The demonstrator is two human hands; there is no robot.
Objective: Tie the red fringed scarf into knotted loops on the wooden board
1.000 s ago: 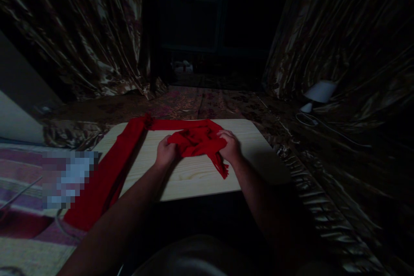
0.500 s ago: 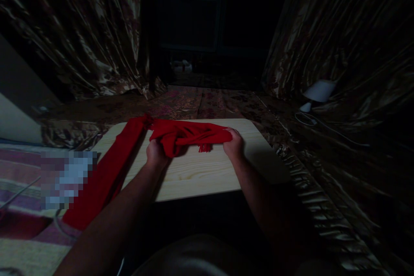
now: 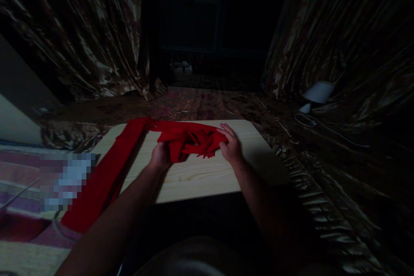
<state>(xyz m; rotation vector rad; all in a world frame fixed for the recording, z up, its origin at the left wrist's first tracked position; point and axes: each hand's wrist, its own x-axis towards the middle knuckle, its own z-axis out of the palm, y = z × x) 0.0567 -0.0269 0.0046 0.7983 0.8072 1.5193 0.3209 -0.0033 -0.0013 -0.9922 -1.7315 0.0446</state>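
Note:
A red scarf (image 3: 111, 161) with a fringe lies across the pale wooden table (image 3: 190, 181). Its flat, long part runs down over the table's left edge, while the other part is bunched up in the middle between my hands. My left hand (image 3: 161, 155) is closed on the left side of the bunch, its fingertips hidden by cloth. At the bunch's right end, my right hand (image 3: 231, 144) touches the fabric with its fingers stretched out and the thumb apart. Short tassels stick out at the bunch's near side.
Left of the table is a striped cloth (image 3: 19, 185) with a cable and a blurred-out patch. A small white lamp (image 3: 319, 92) stands at the right with its cord trailing. Patterned curtains (image 3: 106, 43) hang around a dark window, and a fringed brown cover (image 3: 326, 220) lies at the right.
Both hands have come closer together, the left moving right and slightly nearer. The scarf between them is more bunched, and the right hand's fingers have straightened from their grip.

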